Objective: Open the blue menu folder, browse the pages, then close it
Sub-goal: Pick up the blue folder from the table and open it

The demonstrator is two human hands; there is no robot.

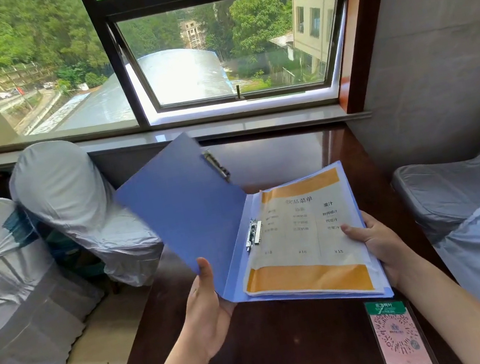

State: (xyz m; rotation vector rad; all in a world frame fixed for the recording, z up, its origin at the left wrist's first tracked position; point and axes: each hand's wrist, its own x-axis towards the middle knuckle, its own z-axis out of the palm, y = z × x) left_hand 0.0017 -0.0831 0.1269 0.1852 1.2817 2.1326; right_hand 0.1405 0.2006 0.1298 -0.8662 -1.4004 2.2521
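The blue menu folder (pixel 194 218) is being held up over the dark wooden desk (pixel 281 351), in front of the window, and it is standing open: its front cover is tilting up and away to the left while the back half is lying nearly flat. The left hand (pixel 205 313) is pinching the lower edge of the raised cover, thumb on the inside face and the other fingers hidden behind it. The right hand (pixel 378 248) is cupping the folder's right edge from beneath, its thumb pressing down on the top menu page (pixel 302 235), so those fingers are closed on the folder too.

So the opening looks to be done. The top sheet, with orange bands and printed drink columns, is lying flat and showing; I cannot tell whether any page has been leafed over. By my judgement the browsing is only getting under way, and the closing is not yet done.

Counting: one folder; two metal clips, one spring clip (pixel 253 234) holding the sheets by the spine and one (pixel 216 165) on the raised cover's top edge; a stack of several sheets, too tight to number; one QR-code card (pixel 399 336) lying on the desk; three cloth-covered chairs, two at the left (pixel 70 208) and one at the right (pixel 464 190).
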